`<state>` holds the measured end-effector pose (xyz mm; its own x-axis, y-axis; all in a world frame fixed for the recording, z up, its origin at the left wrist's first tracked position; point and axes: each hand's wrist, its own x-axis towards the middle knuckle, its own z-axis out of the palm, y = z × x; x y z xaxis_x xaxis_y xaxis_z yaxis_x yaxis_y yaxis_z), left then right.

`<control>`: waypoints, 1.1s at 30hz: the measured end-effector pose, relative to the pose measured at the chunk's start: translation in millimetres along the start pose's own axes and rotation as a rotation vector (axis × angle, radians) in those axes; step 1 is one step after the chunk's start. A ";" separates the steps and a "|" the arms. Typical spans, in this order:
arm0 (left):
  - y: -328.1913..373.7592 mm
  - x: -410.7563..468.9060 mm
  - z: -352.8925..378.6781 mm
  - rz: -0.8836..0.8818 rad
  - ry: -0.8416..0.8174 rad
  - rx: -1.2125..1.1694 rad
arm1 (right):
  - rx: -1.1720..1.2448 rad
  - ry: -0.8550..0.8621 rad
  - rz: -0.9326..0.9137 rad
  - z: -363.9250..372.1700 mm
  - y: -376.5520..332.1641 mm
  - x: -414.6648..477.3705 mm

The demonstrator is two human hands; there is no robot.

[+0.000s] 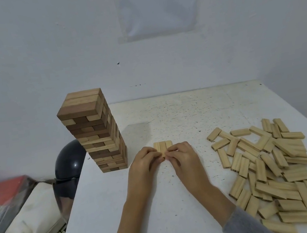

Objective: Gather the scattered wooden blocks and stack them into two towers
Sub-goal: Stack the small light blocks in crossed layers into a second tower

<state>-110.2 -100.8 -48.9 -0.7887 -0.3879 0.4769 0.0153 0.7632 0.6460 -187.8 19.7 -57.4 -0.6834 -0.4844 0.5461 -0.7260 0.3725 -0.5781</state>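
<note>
A tall tower of brown and tan wooden blocks (pixel 93 132) stands upright near the left edge of the white speckled table (pixel 177 113); its layers alternate in direction. Just to the right of the tower's base lies a flat row of three pale wooden blocks (pixel 163 146), side by side and touching, their long sides running away from the person.

Both hands meet at the near end of that row. The left hand (pixel 145 164), the one closer to the tower, has its fingers curled in, with the tips pinched against the near end of the row. The right hand (pixel 183 158) mirrors it with curled fingers, and its tips grip the same end. The two hands touch each other at the fingertips. A grey sleeve (pixel 245 226) covers the right forearm.

Well to the right of the tower, beyond the hands, a loose heap of pale wooden blocks (pixel 270 167) lies scattered, many overlapping at odd angles.

Left of the tower, off the table edge, sit a glossy black rounded helmet (pixel 70 161) and a cream cloth bag (pixel 25 223).
</note>
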 end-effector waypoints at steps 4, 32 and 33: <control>-2.5 -0.6 0.7 0.003 -0.003 0.000 | 0.007 -0.018 0.001 -1.4 -0.3 -0.5; 83.4 -35.6 31.2 -0.134 0.046 -0.125 | 0.123 0.218 0.265 -97.0 -0.3 -37.2; 91.4 -36.5 36.1 -0.122 0.016 -0.132 | 0.101 0.235 0.281 -106.6 5.5 -40.2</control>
<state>-102.2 1.8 -28.7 -0.7796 -0.4825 0.3993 0.0017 0.6360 0.7717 -172.5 125.7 -17.9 -0.8623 -0.1750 0.4752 -0.5044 0.3798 -0.7755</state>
